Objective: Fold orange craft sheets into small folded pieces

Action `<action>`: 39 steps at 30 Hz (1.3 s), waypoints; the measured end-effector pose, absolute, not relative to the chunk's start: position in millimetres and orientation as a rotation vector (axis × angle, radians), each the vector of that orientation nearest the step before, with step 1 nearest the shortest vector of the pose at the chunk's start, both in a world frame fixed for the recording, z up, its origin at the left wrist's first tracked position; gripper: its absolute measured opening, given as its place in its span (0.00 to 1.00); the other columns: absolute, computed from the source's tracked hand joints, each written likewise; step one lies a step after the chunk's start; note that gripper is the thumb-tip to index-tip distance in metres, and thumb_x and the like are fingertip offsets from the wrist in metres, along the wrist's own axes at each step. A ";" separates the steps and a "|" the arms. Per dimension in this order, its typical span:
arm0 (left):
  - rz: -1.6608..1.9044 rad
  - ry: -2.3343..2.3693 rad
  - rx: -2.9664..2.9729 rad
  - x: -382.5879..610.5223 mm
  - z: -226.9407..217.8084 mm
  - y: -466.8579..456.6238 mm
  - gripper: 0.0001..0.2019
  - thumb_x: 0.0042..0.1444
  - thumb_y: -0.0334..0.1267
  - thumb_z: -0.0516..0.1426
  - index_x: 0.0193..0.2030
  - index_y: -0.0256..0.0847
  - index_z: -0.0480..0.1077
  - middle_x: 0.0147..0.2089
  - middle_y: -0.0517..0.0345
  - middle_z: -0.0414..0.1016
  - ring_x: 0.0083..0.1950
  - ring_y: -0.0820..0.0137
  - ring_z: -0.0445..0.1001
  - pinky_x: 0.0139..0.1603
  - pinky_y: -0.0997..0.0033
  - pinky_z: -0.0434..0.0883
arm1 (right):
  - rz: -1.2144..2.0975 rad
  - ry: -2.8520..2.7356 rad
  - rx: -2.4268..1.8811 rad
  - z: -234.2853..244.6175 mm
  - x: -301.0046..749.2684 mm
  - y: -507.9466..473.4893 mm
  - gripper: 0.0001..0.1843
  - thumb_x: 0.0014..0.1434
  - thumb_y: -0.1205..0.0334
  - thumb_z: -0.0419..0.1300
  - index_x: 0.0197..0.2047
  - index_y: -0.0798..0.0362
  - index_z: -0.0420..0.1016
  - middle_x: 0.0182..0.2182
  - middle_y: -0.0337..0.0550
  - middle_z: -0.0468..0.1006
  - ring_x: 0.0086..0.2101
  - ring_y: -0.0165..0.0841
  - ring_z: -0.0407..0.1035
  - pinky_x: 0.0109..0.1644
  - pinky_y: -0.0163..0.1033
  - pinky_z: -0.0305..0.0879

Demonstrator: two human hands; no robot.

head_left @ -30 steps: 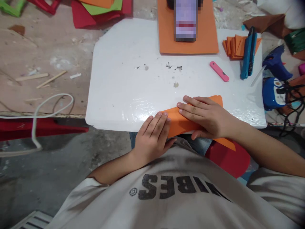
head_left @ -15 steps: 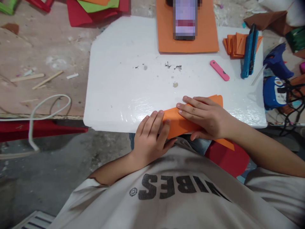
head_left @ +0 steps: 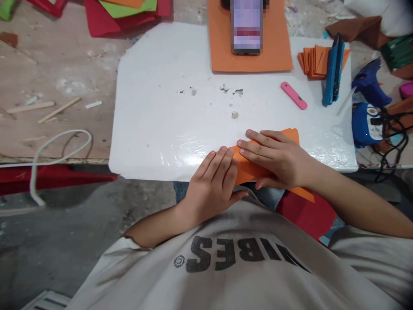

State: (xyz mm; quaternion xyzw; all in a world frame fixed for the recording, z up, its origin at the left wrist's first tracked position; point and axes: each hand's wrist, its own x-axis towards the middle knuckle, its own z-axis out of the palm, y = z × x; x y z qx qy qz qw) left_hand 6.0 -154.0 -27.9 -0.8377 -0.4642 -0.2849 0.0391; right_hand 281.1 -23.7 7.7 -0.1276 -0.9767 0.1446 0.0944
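Cord [head_left: 48,146]: lay looped on the bare table [head_left: 64,69], far left.
White board [head_left: 161,120]: served as work surface.
Left hand [head_left: 214,183]: lay flat with fingers together, pressing the left end of the folded orange sheet [head_left: 248,171], likely to pin its crease.
Sheet: sat at the board's near edge, overhanging toward the lap.
Right hand [head_left: 277,159]: rested flat on the sheet, gripping nothing, apparently to hold the layers down.
Pink cutter [head_left: 293,95], glue gun [head_left: 371,82]: lay aside further right, within reach.
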 end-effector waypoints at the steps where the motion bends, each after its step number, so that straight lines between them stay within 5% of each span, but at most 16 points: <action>1: -0.891 -1.430 -2.561 6.4 -28.1 -154.0 0.33 0.84 0.60 0.57 0.75 0.28 0.75 0.75 0.26 0.84 0.79 0.41 0.83 0.82 0.43 0.76 | 0.435 -2.904 -0.398 8.2 281.4 -23.9 0.54 0.82 0.23 0.55 0.92 0.56 0.59 0.82 0.61 0.76 0.85 0.63 0.62 0.82 0.67 0.65; 6: -0.910 -1.448 -2.535 9.3 -26.4 -152.7 0.34 0.83 0.65 0.56 0.65 0.30 0.78 0.73 0.24 0.85 0.75 0.41 0.85 0.80 0.44 0.77 | 0.474 -2.903 -0.469 9.2 282.0 -24.5 0.54 0.81 0.21 0.53 0.95 0.46 0.55 0.83 0.55 0.76 0.85 0.62 0.64 0.82 0.69 0.65; 14: -0.857 -1.485 -2.544 12.6 -26.7 -149.9 0.29 0.81 0.65 0.58 0.62 0.36 0.79 0.77 0.27 0.83 0.73 0.42 0.85 0.77 0.39 0.75 | 0.311 -2.902 -0.408 15.1 282.6 -25.2 0.53 0.82 0.24 0.54 0.83 0.65 0.70 0.78 0.65 0.80 0.79 0.68 0.72 0.77 0.68 0.67; 21: -0.849 -1.518 -2.571 9.7 -29.9 -151.9 0.30 0.80 0.67 0.59 0.64 0.41 0.79 0.79 0.31 0.81 0.77 0.44 0.82 0.80 0.40 0.73 | 0.282 -2.911 -0.543 19.0 294.9 -30.8 0.50 0.83 0.25 0.54 0.91 0.51 0.61 0.81 0.58 0.78 0.80 0.62 0.72 0.75 0.67 0.67; 39: -0.905 -1.522 -2.546 11.2 -28.1 -150.7 0.27 0.78 0.63 0.63 0.64 0.40 0.79 0.78 0.30 0.83 0.75 0.42 0.84 0.78 0.40 0.75 | 0.316 -2.910 -0.756 17.9 324.6 -31.0 0.49 0.81 0.27 0.57 0.93 0.42 0.58 0.82 0.58 0.77 0.78 0.68 0.73 0.78 0.75 0.61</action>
